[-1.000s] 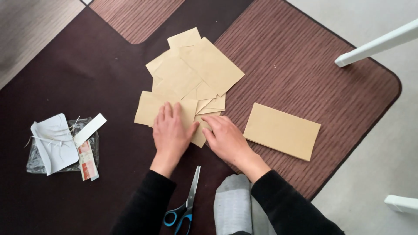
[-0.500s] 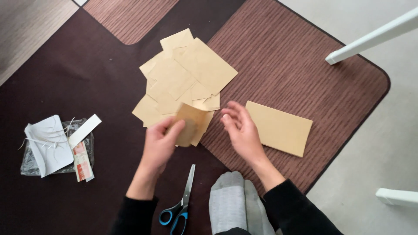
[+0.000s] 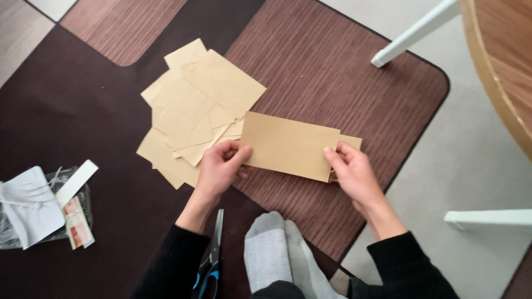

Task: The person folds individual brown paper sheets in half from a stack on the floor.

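A tan rectangular paper piece is held flat above the rug by its two short ends. My left hand pinches its left end, and my right hand pinches its right end. Under the right end, a corner of another tan rectangle shows on the rug. To the left lies a loose pile of several tan paper pieces, overlapping one another, close to my left hand.
Blue-handled scissors lie by my left forearm. My grey-socked foot rests at the bottom centre. A clear bag with white paper and string sits at the left. White table legs and a wooden tabletop edge stand at the right.
Both hands left the pile; a folded tan piece was lifted, and now a flat tan rectangle is held between both hands, further right over the other rectangle.
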